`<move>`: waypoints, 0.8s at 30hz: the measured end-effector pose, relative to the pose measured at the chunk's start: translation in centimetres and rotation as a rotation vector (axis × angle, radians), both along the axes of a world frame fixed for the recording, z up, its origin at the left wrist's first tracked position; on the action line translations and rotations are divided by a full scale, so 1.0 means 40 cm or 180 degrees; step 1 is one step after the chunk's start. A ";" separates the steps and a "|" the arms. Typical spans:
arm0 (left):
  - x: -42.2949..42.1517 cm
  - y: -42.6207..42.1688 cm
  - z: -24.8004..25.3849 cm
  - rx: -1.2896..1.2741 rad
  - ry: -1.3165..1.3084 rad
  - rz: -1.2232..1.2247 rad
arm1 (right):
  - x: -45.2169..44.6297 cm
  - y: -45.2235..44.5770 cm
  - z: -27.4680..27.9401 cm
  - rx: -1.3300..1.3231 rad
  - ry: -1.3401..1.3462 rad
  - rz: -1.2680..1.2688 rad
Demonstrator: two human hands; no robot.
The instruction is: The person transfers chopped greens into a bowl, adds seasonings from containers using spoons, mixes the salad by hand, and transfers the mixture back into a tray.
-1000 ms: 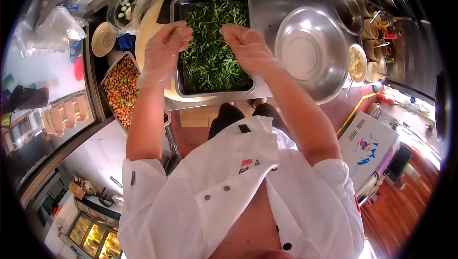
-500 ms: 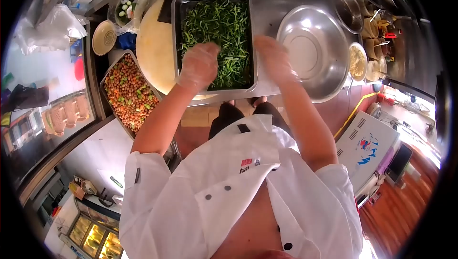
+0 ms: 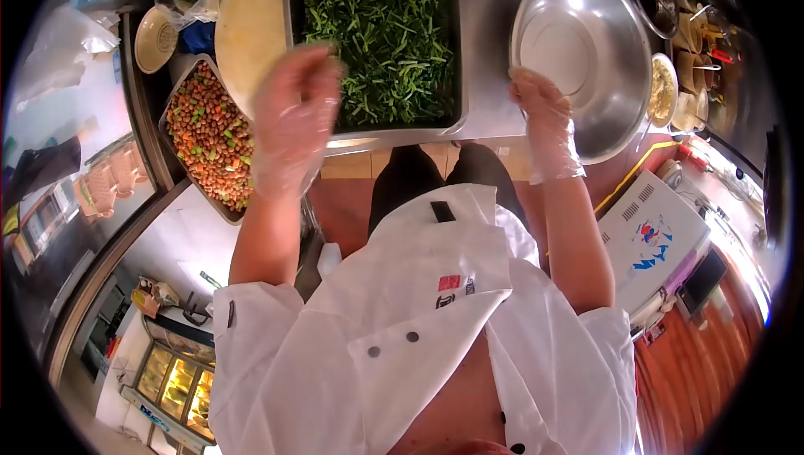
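Observation:
A deep rectangular metal tray [image 3: 462, 53] holds chopped green leaves and stems [image 3: 381, 36]. My left hand [image 3: 295, 116], in a clear plastic glove, hovers over the tray's near left corner, somewhat blurred. Its fingers are curled in, and anything inside them is hidden. To the right of the tray, my right hand [image 3: 546, 116], also gloved, overlaps the near left rim of a wide steel bowl [image 3: 578, 53]. Its fingers are bent together; I cannot tell whether they touch the rim or hold anything. The bowl shows a bare metal inside.
A tray of peanuts with diced vegetables [image 3: 209, 132] stands at the left, beside a round cutting board [image 3: 251, 28]. A beige bowl [image 3: 156, 39] sits behind it. On the right are a bowl of pale chopped food [image 3: 662, 90] and several seasoning containers [image 3: 688, 33].
My left hand has drawn back leftward from over the greens to the tray's corner. My right hand has moved from the tray's right edge to the bowl's near left rim. The view has shifted.

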State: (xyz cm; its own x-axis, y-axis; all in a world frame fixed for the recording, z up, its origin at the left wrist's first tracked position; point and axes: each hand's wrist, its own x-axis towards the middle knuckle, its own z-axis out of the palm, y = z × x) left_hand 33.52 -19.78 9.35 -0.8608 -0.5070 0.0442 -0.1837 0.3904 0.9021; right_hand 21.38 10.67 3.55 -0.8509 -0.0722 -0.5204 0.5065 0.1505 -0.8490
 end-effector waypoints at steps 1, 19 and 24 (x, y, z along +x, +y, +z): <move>-0.013 0.004 -0.020 -0.0073 -0.0296 -0.0660 | 0.004 -0.011 0.004 0.0012 -0.0015 -0.0007; -0.034 -0.083 -0.050 -0.0547 -0.0316 0.0531 | 0.078 -0.002 0.001 0.0039 -0.0313 0.0327; 0.065 -0.085 -0.089 0.1074 0.0328 0.0846 | 0.068 -0.008 0.016 0.0721 -0.0541 0.1013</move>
State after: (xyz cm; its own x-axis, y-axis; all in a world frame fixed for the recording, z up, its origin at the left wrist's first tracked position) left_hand 36.11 -23.16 5.80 -0.6983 -0.7110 -0.0828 -0.1401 0.0223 0.9899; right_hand 24.08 10.33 4.19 -0.7052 -0.1852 -0.6844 0.5346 0.4951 -0.6849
